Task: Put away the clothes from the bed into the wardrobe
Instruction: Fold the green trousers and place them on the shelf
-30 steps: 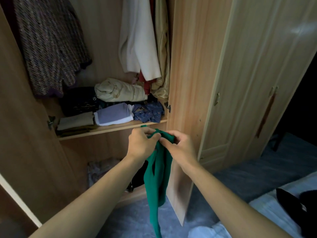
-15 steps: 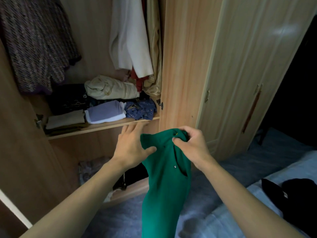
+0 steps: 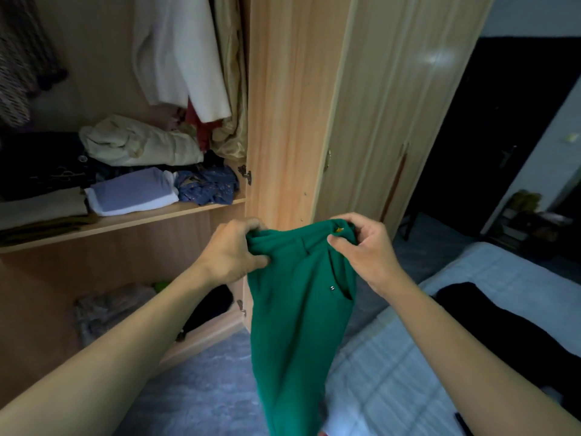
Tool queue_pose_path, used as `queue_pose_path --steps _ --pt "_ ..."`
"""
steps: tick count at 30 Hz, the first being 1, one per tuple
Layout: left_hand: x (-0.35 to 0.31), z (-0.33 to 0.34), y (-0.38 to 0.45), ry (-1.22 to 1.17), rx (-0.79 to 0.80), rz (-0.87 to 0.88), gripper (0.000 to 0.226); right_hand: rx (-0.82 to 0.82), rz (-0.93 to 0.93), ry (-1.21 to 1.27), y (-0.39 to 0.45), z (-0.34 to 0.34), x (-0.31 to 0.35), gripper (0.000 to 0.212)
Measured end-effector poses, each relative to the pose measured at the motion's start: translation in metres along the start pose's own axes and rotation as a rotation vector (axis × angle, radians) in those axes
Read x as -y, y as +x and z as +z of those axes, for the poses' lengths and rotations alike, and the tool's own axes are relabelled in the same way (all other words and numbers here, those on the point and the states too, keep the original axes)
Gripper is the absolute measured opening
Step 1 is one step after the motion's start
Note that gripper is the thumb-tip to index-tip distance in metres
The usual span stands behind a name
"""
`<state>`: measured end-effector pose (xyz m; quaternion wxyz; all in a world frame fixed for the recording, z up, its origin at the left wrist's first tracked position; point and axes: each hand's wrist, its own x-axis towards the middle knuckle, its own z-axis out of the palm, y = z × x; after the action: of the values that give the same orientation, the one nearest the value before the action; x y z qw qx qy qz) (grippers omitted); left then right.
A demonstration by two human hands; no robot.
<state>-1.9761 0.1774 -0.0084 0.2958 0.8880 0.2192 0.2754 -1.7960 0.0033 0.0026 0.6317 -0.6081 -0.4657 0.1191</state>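
A pair of green trousers [image 3: 298, 309] hangs down in front of me, held by the waistband. My left hand [image 3: 231, 250] grips the left end of the waistband and my right hand [image 3: 364, 247] pinches the right end near a yellow button. The open wardrobe [image 3: 283, 105] stands right behind them; its shelf [image 3: 125, 220] carries several folded clothes, and coats hang above. The bed [image 3: 393, 357] with a pale quilt lies at the lower right, with a black garment [image 3: 509, 325] lying on it.
The wardrobe's open door [image 3: 393, 99] juts toward me at centre right. More clothes lie in the bottom compartment [image 3: 103, 313]. Blue-grey carpet [image 3: 195, 391] covers the floor between wardrobe and bed. A dark doorway and small clutter sit at the far right.
My hands have spread apart along the waistband, stretching the trousers wider. The view has swung right, showing more of the bed and the black garment.
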Motion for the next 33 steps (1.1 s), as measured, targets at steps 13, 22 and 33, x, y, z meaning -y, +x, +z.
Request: queue_pose_path --steps 13,22,33 --pt "-0.139 0.069 -0.019 -0.212 -0.092 0.118 0.035 -0.075 -0.096 -0.117 -0.076 -0.155 0.016 0.016" --pt "-0.222 0.191 -0.036 -0.445 0.058 0.122 0.029 -0.066 0.073 -0.132 -0.17 -0.297 0.003 0.03" --pt "-0.259 0.296 0.024 -0.588 0.145 0.082 0.028 -0.281 0.218 -0.094 -0.159 -0.391 -0.038 0.028"
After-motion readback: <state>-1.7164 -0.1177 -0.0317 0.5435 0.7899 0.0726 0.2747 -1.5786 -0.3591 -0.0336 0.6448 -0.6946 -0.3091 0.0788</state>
